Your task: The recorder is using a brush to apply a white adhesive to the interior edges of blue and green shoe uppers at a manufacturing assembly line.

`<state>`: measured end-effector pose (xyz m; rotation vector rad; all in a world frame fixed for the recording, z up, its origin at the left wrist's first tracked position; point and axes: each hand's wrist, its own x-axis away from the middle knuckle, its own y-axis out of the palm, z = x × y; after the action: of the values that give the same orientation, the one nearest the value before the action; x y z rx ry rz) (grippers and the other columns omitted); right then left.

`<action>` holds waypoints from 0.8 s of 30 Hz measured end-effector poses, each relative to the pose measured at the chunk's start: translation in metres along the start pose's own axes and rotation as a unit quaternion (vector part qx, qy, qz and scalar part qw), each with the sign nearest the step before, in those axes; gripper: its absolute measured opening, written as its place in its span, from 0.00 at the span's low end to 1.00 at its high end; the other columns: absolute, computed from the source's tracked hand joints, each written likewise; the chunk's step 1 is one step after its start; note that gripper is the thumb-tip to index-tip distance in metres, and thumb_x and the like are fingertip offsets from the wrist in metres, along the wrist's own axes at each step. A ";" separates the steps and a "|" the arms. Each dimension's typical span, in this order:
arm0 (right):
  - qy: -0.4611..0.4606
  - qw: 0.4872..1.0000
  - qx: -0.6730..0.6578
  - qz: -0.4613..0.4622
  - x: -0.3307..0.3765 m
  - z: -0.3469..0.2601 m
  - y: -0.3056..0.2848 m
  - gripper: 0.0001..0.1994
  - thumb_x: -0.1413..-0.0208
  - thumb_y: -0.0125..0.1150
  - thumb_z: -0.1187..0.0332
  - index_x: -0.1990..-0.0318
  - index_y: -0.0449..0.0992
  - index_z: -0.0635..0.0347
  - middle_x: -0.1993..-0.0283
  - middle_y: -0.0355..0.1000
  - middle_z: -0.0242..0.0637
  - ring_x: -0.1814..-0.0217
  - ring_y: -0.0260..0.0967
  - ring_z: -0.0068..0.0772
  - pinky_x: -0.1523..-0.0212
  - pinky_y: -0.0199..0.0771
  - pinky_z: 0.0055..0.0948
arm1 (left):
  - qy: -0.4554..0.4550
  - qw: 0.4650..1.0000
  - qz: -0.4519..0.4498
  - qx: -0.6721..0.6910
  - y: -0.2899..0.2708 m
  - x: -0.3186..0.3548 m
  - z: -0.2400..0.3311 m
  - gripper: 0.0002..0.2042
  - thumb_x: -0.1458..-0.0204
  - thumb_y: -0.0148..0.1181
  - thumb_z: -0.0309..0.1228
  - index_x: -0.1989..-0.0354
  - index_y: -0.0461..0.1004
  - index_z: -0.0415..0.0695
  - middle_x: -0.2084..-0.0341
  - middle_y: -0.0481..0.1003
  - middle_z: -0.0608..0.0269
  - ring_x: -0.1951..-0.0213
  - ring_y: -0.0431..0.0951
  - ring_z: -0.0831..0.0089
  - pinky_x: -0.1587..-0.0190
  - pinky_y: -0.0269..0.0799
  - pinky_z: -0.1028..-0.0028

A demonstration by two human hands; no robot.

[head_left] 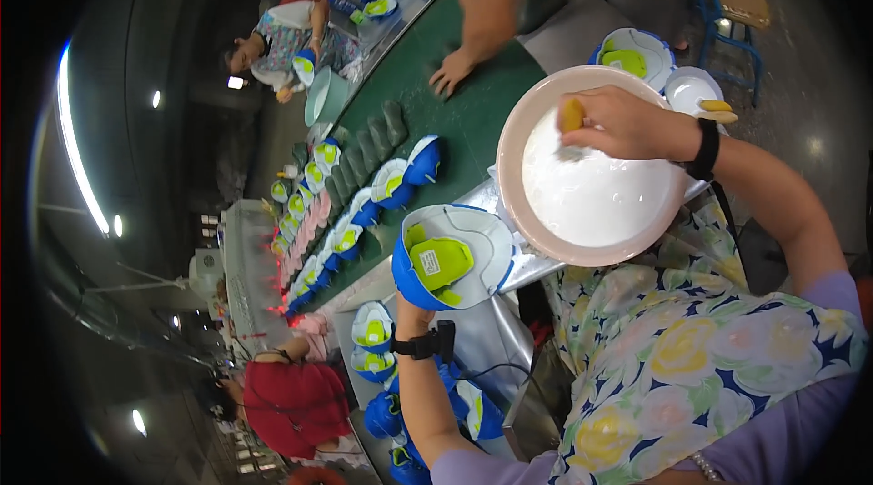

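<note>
My left hand (416, 314) grips a blue and white shoe upper (491, 247) from below, and most of its fingers are hidden behind it. Inside the upper sits a lime-green piece with a small white label. My right hand (623, 124) is closed round a brush (572, 115) with a yellow handle. The brush's pale bristles point down, over or into the white liquid (596, 199) in a round pinkish basin (512, 185); I cannot tell whether they touch it. The basin stands to the right of the upper, close beside it.
A green conveyor belt (491, 126) carries rows of uppers (391, 183) and dark grey lasts (371, 144). A co-worker's hand (452, 72) rests on it. More uppers (373, 332) lie in a metal tray at lower left. Behind the basin are another upper (634, 58) and a white bowl (688, 87).
</note>
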<state>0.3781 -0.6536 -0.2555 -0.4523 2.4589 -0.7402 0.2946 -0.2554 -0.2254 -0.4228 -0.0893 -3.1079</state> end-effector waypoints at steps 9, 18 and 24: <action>-0.092 0.989 -0.113 -0.025 -0.033 -0.037 0.006 0.13 0.45 0.62 0.63 0.65 0.70 0.64 0.70 0.74 0.47 0.66 0.74 0.52 0.64 0.72 0.40 | -0.004 0.991 -0.116 0.066 0.068 -0.026 -0.029 0.37 0.47 0.61 0.50 0.31 0.57 0.48 0.37 0.65 0.55 0.39 0.69 0.54 0.39 0.68 0.50; 0.158 0.972 -0.153 0.085 -0.004 -0.038 0.008 0.17 0.47 0.63 0.61 0.67 0.74 0.72 0.72 0.76 0.53 0.71 0.77 0.44 0.67 0.76 0.34 | 0.224 0.970 0.005 0.096 0.118 -0.020 -0.053 0.35 0.42 0.51 0.56 0.30 0.52 0.52 0.33 0.58 0.59 0.34 0.62 0.56 0.33 0.58 0.53; 0.229 0.923 -0.287 0.116 0.008 -0.024 0.038 0.17 0.44 0.63 0.61 0.63 0.76 0.71 0.73 0.77 0.41 0.77 0.73 0.23 0.75 0.73 0.23 | 0.290 0.952 0.095 0.007 0.113 -0.027 -0.062 0.33 0.43 0.53 0.52 0.33 0.57 0.49 0.36 0.62 0.56 0.38 0.66 0.56 0.35 0.61 0.54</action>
<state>0.3516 -0.6171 -0.2642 -0.1920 3.0979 0.0012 0.3056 -0.3722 -0.2862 0.4601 -0.0623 -2.8940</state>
